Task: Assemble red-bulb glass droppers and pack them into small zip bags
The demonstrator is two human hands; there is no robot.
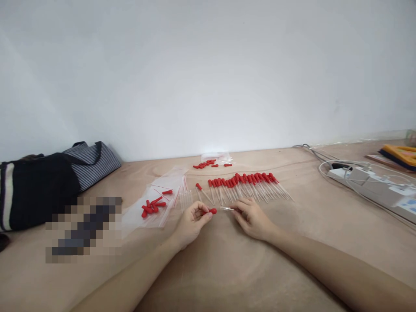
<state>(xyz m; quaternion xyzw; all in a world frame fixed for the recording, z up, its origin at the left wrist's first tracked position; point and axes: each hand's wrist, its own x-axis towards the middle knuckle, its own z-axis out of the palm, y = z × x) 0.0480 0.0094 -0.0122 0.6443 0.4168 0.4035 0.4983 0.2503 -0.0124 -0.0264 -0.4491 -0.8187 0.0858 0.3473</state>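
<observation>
Between the thumb and fingers of my left hand point(192, 222) is a red rubber dropper bulb point(212, 211), its round end pointing right. My right hand point(249, 218) pinches a clear glass dropper tube point(226, 209), which sticks out leftward toward the bulb; a small gap separates the two. Beyond my hands lies a long row of droppers point(250, 180) with red bulbs on them, one dropper point(199, 187) apart at the left end. Several bare glass tubes point(186, 199) lie just behind my left hand. Loose red bulbs point(152, 207) rest on clear plastic bags point(133, 219) at the left.
Near the wall are more red bulbs point(203, 165) and a plastic bag point(214, 157) with thin clear tubes. A black and striped bag point(42, 186) stands at left, by a blurred dark object point(86, 229). At right lie a power strip point(373, 182), cables and a yellow item point(401, 155).
</observation>
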